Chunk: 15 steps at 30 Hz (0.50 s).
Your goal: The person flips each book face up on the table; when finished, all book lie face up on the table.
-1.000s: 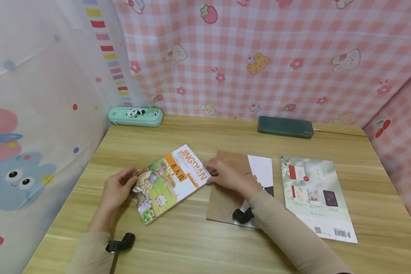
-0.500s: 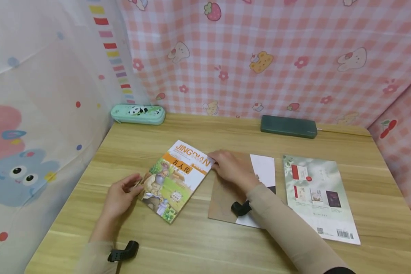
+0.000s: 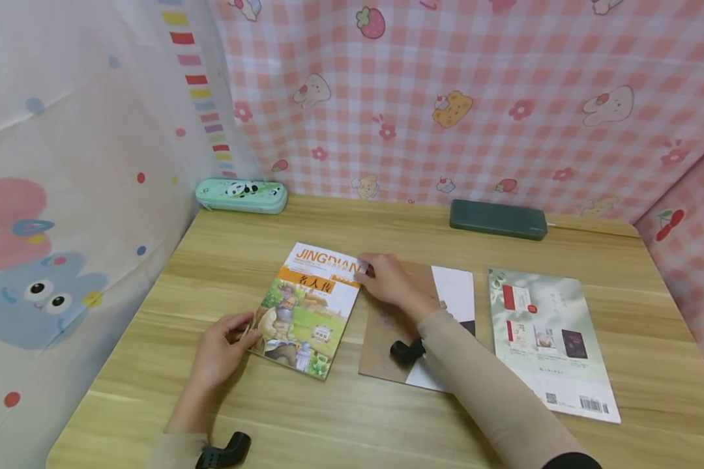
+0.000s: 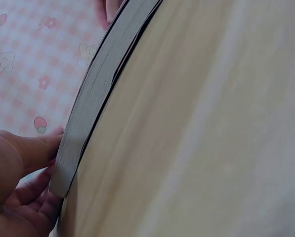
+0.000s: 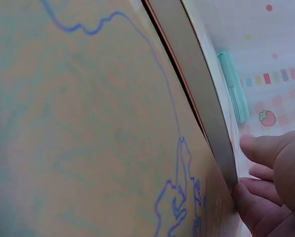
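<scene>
An illustrated book (image 3: 307, 311) with an orange band and the word JINGDIAN lies flat on the wooden table (image 3: 340, 417), left of centre. My left hand (image 3: 225, 348) pinches its near left corner; the left wrist view shows that hand's fingers (image 4: 23, 202) round the book's page edge (image 4: 95, 98). My right hand (image 3: 387, 280) pinches the far right corner, thumb and fingers (image 5: 271, 187) at the book's edge (image 5: 206, 108). Under my right forearm lies a brown book (image 3: 381, 339) with blue line drawing (image 5: 103, 123).
A grey-green book (image 3: 542, 339) lies face-down at the right. A white sheet (image 3: 454, 293) sits on the brown book. A mint panda pencil case (image 3: 242, 195) and a dark green case (image 3: 497, 219) stand along the back edge, by the pink checked curtain.
Both hands have turned the illustrated book clockwise, from slanted to nearly square with the table, and shifted it slightly right. The grips stay at the same corners.
</scene>
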{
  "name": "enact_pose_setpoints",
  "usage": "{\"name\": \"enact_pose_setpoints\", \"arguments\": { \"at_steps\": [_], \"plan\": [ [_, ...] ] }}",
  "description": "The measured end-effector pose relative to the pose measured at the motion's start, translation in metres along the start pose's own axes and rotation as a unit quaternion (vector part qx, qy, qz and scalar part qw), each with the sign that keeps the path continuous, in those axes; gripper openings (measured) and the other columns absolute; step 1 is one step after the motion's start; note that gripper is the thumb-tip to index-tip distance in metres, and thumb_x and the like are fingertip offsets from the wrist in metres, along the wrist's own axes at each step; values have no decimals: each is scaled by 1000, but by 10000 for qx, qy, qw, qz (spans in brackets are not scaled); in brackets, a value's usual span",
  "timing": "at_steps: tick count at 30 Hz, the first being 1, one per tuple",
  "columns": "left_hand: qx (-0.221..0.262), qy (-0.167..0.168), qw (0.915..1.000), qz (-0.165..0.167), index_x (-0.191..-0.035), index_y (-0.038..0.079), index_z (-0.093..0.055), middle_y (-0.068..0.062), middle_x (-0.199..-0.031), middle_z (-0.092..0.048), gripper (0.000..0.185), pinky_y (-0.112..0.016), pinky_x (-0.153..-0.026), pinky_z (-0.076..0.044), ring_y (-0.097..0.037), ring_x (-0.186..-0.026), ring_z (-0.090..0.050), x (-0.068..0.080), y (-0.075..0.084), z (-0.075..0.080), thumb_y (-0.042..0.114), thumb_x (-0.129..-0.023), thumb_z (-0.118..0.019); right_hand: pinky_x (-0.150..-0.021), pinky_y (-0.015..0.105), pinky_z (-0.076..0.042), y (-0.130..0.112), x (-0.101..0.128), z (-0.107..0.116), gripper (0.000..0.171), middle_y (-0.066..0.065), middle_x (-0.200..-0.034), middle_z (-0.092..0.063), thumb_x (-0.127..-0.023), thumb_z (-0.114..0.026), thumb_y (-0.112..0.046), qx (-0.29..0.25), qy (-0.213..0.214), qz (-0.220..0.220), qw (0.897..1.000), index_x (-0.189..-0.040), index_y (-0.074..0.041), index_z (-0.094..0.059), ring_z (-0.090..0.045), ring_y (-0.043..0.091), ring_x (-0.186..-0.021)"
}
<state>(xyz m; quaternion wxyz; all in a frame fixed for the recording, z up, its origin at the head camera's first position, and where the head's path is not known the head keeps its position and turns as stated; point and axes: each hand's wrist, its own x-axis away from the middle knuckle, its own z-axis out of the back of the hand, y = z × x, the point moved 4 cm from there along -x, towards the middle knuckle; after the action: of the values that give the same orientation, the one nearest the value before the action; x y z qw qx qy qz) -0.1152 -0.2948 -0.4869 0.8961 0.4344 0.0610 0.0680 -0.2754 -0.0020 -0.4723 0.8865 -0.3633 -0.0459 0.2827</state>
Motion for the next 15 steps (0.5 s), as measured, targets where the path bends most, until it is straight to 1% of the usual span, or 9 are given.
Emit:
{"name": "enact_pose_setpoints", "arguments": {
  "at_steps": [1, 3, 7, 10, 12, 15],
  "plan": [
    [42, 13, 10000, 27, -125, -10, -66, -24, -119, -68, 39, -11, -80, -51, -30, -101, -66, 1, 1, -1, 3, -90, -76, -59, 27, -42, 1, -1, -1, 12, 7, -77, -58, -95, -71, -12, 3, -9, 16, 10000, -95, -2, -66, -49, 16, -67],
    [137, 40, 9998, 138, -125, -9, -66, -24, -119, -67, 39, -11, -80, -51, -30, -99, -66, 2, 2, -3, 3, -90, -76, -59, 29, -42, 2, -4, -3, 18, 8, -75, -55, -95, -73, -16, 42, -77, 68, 9999, -88, -4, -61, -48, 18, -67],
    [251, 77, 9994, 237, -125, -8, -67, -23, -119, -67, 38, -11, -78, -51, -28, -98, -66, 5, 4, -7, 3, -89, -77, -74, 33, -53, 3, -9, -5, 13, 8, -89, -65, -95, -72, -13, 77, -93, 223, 9997, -101, -3, -67, -58, 21, -80],
    [266, 98, 9994, 215, -124, -8, -67, -22, -119, -66, 38, -12, -79, -52, -28, -98, -66, 6, 5, -11, 3, -89, -77, -85, 37, -54, 4, -13, -4, 15, 9, -99, -67, -96, -71, -11, 55, -108, 321, 9994, -107, -2, -68, -61, 23, -89],
    [264, 115, 9994, 189, -124, -9, -67, -22, -119, -66, 38, -12, -79, -52, -29, -98, -66, 7, 7, -13, 3, -89, -77, -83, 37, -53, 5, -15, -4, 10, 9, -94, -64, -97, -70, -12, 41, -193, 315, 9993, -99, -4, -65, -59, 23, -88],
    [214, 171, 9994, 188, -124, -9, -67, -22, -119, -66, 38, -13, -80, -53, -30, -98, -67, 7, 8, -14, 2, -89, -77, -79, 36, -50, 7, -18, -4, 12, 7, -88, -59, -97, -70, -14, 38, -289, 240, 9993, -93, -7, -61, -55, 22, -84]
  ]
}}
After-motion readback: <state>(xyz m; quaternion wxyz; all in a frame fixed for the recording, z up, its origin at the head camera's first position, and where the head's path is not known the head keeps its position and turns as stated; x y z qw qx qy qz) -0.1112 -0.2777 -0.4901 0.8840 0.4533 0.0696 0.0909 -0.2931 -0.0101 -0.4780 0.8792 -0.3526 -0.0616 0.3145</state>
